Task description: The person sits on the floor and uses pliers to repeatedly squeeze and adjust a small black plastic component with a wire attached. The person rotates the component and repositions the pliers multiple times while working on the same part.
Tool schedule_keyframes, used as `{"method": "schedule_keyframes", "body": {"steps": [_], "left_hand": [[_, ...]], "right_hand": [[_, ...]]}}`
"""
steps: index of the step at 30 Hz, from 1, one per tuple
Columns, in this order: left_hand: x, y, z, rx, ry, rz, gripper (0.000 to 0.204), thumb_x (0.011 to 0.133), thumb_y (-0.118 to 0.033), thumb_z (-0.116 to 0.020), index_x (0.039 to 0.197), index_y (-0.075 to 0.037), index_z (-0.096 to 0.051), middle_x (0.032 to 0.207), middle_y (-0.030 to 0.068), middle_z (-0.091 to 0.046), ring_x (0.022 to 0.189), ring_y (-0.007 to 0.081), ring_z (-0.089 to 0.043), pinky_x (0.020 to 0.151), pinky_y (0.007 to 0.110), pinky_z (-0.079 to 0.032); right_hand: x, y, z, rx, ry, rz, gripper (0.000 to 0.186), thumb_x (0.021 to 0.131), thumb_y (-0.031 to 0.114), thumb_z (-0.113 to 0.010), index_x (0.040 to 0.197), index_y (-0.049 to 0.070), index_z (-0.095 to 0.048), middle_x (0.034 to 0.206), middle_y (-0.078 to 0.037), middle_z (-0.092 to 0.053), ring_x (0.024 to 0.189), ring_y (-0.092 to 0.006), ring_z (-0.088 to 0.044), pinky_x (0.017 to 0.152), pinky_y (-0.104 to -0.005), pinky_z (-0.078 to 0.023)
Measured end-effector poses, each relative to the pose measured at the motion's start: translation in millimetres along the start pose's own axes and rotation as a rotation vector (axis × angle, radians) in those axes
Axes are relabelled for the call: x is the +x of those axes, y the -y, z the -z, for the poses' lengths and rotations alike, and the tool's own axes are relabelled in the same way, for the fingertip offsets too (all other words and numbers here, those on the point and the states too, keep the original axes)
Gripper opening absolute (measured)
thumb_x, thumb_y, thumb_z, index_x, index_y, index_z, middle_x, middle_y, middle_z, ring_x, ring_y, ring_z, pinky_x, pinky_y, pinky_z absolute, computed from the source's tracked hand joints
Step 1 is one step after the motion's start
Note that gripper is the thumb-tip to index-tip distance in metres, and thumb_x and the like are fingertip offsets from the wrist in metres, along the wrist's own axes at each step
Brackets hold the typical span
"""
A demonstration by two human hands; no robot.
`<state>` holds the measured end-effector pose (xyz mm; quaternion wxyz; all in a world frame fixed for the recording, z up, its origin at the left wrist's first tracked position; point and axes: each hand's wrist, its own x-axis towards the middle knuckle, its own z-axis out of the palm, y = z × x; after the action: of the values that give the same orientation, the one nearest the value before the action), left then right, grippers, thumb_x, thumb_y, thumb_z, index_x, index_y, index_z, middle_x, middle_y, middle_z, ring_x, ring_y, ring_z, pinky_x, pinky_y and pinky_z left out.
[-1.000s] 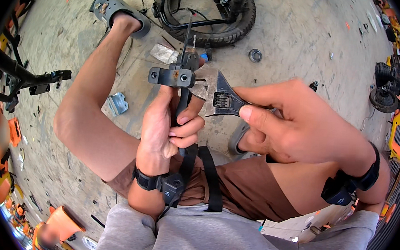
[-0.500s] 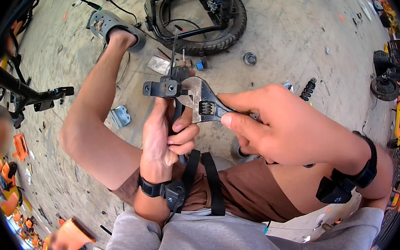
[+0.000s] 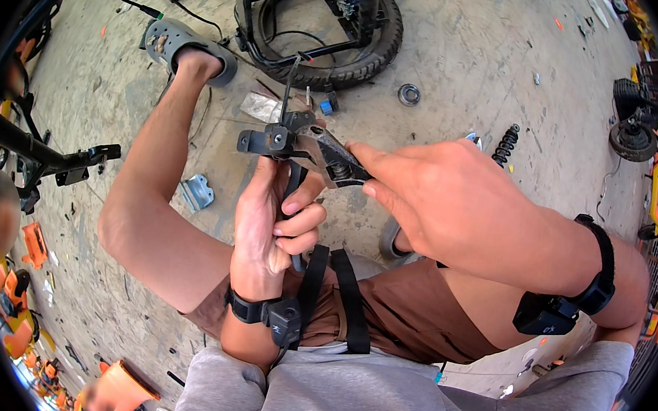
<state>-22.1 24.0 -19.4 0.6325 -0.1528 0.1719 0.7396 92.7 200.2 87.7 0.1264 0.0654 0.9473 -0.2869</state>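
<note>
My left hand [image 3: 259, 215], upright in front of my lap, is closed around the black handle-like lower part of a black metal bracket [image 3: 255, 142]. The bracket has bolt holes and a thin rod rising beside it. My right hand [image 3: 460, 204] grips an adjustable wrench [image 3: 338, 162] from the right, its fingers round the handle. The wrench's jaw end lies against the bracket's right side, just above my left fingers. The wrench is turned nearly edge-on, so I cannot tell how its jaws sit on the part.
A tyre [image 3: 388, 48] lies beyond the hands under a black frame [image 3: 244, 6]. A metal ring [image 3: 409, 94], a black coil-spring shock absorber [image 3: 506, 144], a silver packet [image 3: 262, 107] and a bluish metal bracket [image 3: 197, 193] lie on the floor. More black frame tubing [image 3: 25, 143] stands at left.
The wrench has rolled from showing its broad face to nearly edge-on, and my right hand has turned with it. My left hand has stayed almost still, holding the bracket.
</note>
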Motion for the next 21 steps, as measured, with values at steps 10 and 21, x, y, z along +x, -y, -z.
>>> {"method": "schedule_keyframes", "body": {"steps": [10, 21], "left_hand": [[0.4, -4.0, 1.8, -0.158, 0.134, 0.116, 0.057, 0.104, -0.050, -0.032, 0.149, -0.016, -0.031, 0.067, -0.0014, -0.033, 0.040, 0.0035, -0.019, 0.032, 0.016, -0.015], [-2.0, -5.0, 1.4, -0.202, 0.094, 0.173, 0.055, 0.104, -0.049, -0.031, 0.148, -0.017, -0.032, 0.067, -0.0026, -0.033, 0.041, 0.0031, -0.019, 0.032, 0.016, -0.014]], "right_hand": [[-1.9, -1.1, -0.6, -0.238, -0.148, 0.152, 0.054, 0.068, 0.006, -0.074, 0.120, 0.002, -0.061, 0.066, -0.008, -0.055, 0.054, -0.0274, -0.056, 0.045, -0.0368, -0.044], [-2.5, -3.2, 3.5, -0.436, -0.248, 0.235, 0.075, 0.045, 0.013, -0.075, 0.119, 0.009, -0.066, 0.077, -0.005, -0.053, 0.056, -0.0234, -0.053, 0.047, -0.0346, -0.043]]}}
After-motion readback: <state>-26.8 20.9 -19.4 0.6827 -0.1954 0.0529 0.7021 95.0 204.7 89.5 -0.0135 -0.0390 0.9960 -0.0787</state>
